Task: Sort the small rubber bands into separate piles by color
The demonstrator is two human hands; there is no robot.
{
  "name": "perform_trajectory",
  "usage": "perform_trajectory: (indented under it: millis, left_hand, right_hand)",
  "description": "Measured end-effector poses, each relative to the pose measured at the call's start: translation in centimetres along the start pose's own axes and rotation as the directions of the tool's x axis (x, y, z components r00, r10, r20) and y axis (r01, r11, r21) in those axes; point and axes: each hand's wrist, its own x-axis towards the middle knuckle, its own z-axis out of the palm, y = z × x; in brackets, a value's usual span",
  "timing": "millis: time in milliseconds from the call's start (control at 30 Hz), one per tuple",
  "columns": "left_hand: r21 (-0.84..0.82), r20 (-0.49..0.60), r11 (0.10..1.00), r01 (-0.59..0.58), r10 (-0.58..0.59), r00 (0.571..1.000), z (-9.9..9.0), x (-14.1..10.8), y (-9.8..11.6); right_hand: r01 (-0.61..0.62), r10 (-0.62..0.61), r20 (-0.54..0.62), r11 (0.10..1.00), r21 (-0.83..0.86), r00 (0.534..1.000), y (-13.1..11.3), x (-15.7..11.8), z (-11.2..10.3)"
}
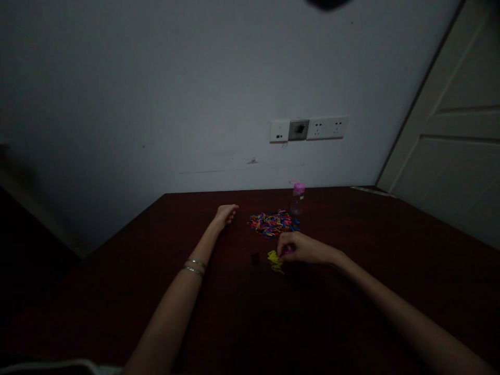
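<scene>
My right hand (297, 247) is closed in a pinch beside a small heap of yellow rubber bands (275, 260). What its fingertips hold, if anything, is too small to make out. Some purple bands (288, 250) show just under its curled fingers. My left hand (226, 214) rests on the table as a loose fist, with nothing visible in it. Between and beyond the hands lies a larger mixed pile of coloured rubber bands (272, 223), apart from the left fist. Left of the yellow heap sits a small dark clump (255, 258), hard to see in the low light.
A clear bottle with a pink cap (297, 200) stands behind the mixed pile. The dark red table (234, 312) meets a pale wall (195, 104) at its far edge. Wall sockets (327, 128) sit above it, and a white door (461, 114) is at the right.
</scene>
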Motion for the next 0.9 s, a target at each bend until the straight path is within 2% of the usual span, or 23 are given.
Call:
perform_trajectory:
  millis: [67,133,233,400,500,667,900]
  left_hand:
    - [0.282,0.041,0.956,-0.084,0.075,0.996,0.2,-0.2,-0.6]
    - [0.443,0.128,0.879,-0.174,0.13,0.983,0.4,-0.5,-1.1]
    - [0.513,0.251,0.799,-0.315,0.211,0.945,0.7,-1.0,-1.5]
    - [0.566,0.419,0.646,-0.511,0.309,0.854,1.6,-2.4,-1.6]
    - [0.605,0.452,0.565,-0.561,0.336,0.826,2.2,-3.1,-1.6]
    - [0.676,0.466,0.439,-0.592,0.368,0.804,2.5,-3.5,-1.9]
    - [0.723,0.446,0.384,-0.574,0.375,0.813,2.5,-3.7,-2.1]
  right_hand:
    - [-0.018,0.018,-0.013,1.0,0.0,1.0,-0.1,-0.1,-0.3]
    - [-0.027,0.027,-0.033,1.0,-0.004,0.999,-0.1,-0.1,-0.6]
    - [-0.04,0.039,-0.074,0.999,-0.012,0.996,0.1,-0.2,-1.0]
    - [-0.061,0.058,-0.132,0.998,-0.015,0.99,0.6,-0.4,-1.7]
    - [-0.077,0.073,-0.148,0.997,-0.024,0.986,1.1,-0.4,-2.0]
    - [-0.095,0.085,-0.18,0.994,-0.046,0.98,2.1,-0.5,-2.1]
    - [-0.106,0.096,-0.211,0.994,-0.037,0.973,2.9,-0.7,-2.4]
